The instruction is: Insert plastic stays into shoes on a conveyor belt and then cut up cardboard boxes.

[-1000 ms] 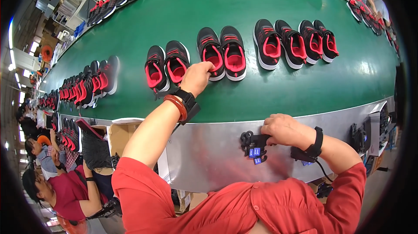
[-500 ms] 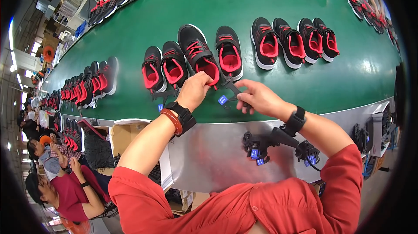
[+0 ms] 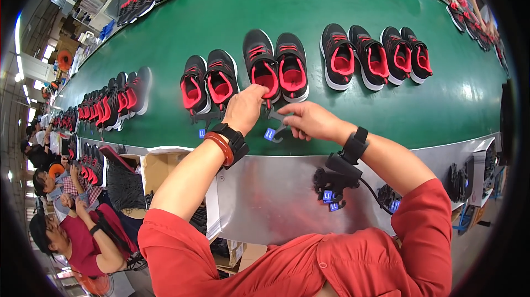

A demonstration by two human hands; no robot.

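Observation:
My left hand (image 3: 244,110) is closed on the heel of a black sneaker (image 3: 258,48) with red lining and laces. Beside it, nearly touching, lies a matching sneaker (image 3: 290,48). At the heels of these two, my right hand (image 3: 316,122) pinches a black plastic shoe hanger (image 3: 277,116) bearing a blue tag (image 3: 269,133). Left of my left hand, another pair, a sneaker (image 3: 222,59) and its neighbour (image 3: 193,70), has a hanger (image 3: 205,116) at its heels. My left fingers partly hide where the new hanger meets the shoes.
Several sneakers (image 3: 338,43) stand right on the green belt (image 3: 381,126); a longer row (image 3: 124,98) stands left. More black hangers (image 3: 331,184) lie on the metal ledge (image 3: 265,203), near an open carton (image 3: 160,170). Co-workers (image 3: 83,236) sit at the left.
My left hand has drawn the sneaker right, from tilted and apart to alongside its mate. My right hand has moved left with the hanger, bringing it to the two heels.

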